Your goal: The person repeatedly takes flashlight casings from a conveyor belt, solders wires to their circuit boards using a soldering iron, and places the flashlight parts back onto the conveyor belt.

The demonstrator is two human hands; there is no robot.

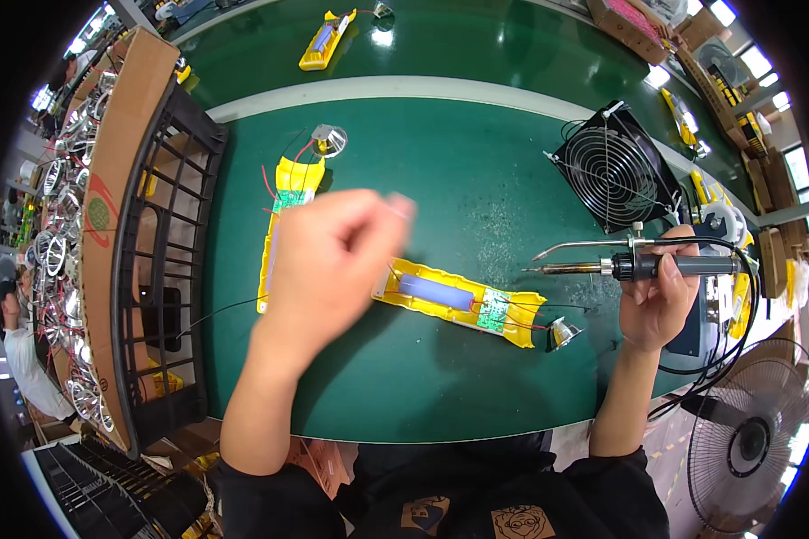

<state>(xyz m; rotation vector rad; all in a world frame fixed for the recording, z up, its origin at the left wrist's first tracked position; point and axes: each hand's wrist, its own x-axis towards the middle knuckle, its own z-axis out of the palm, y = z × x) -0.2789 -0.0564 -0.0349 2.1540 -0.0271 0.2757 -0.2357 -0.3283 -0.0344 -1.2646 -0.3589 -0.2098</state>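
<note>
My right hand (661,292) is closed around a soldering iron (634,267) with a thin metal solder-feed tube above its barrel; the tip points left over the green work mat. My left hand (333,260), a little blurred, is raised with its fingers curled together; what they hold, if anything, is hidden. Below and right of it lies an open yellow flashlight housing (521,334) with a purple battery (436,292), a green circuit board (493,310) and a wired reflector lamp (564,333). Partly behind my left hand stands a second yellow housing (300,175), wired to a reflector lamp (332,141).
A black crate (166,260) and a cardboard box (108,234) of reflectors line the left side. A black square fan (613,168) sits at the far right, with black cables (746,314) beside my right hand. Another yellow housing (326,40) lies on the green surface beyond the pale rail.
</note>
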